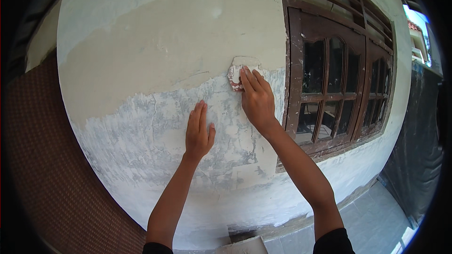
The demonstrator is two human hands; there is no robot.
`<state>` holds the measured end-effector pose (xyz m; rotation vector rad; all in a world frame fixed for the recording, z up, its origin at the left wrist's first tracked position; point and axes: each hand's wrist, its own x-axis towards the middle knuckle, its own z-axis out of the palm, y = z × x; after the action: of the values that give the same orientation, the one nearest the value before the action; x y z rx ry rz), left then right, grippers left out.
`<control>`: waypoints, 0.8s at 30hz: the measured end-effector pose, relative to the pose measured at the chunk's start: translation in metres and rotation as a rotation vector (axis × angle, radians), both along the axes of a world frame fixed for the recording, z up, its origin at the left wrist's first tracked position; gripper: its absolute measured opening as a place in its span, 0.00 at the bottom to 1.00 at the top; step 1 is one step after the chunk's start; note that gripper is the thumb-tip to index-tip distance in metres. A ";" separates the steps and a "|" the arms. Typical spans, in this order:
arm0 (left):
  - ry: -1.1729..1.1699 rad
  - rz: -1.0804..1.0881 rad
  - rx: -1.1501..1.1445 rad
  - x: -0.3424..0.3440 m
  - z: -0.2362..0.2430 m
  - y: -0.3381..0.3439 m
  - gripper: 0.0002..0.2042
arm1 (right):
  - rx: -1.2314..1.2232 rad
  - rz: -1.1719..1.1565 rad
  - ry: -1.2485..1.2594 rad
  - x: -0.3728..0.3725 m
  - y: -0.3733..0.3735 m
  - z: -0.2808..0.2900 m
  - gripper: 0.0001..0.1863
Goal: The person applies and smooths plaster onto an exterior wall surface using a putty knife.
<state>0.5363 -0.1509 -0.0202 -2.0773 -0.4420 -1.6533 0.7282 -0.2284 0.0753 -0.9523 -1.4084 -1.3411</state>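
Note:
My right hand [258, 99] grips a putty scraper [234, 78], its worn, reddish blade smeared with white filler. The scraper lies against the wall [188, 33], right where a smooth beige coat of putty [155, 51] meets the rougher, patchy white and grey surface [183, 108] below. A small ridge of putty shows along the blade's upper edge. Lower and to the left, my left hand [200, 131] is held flat at the patchy part of the wall, fingers stretched upward and thumb apart, with nothing in it. The scraper's handle is hidden under my right fingers.
Close on the right is a brown wooden window [325, 94] with glass panes, its frame spotted with white. A brown woven screen [70, 160] hangs at the left. Grey tiles [372, 216] cover the floor at the lower right, near a dark sheet [414, 146].

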 end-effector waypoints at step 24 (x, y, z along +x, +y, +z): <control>-0.002 -0.077 -0.020 -0.002 -0.003 0.001 0.29 | -0.233 -0.126 -0.105 0.002 -0.001 -0.045 0.25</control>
<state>0.5343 -0.1495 -0.0235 -2.1321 -0.3856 -1.7007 0.7301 -0.2294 0.0306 -1.1536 -1.6344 -1.3555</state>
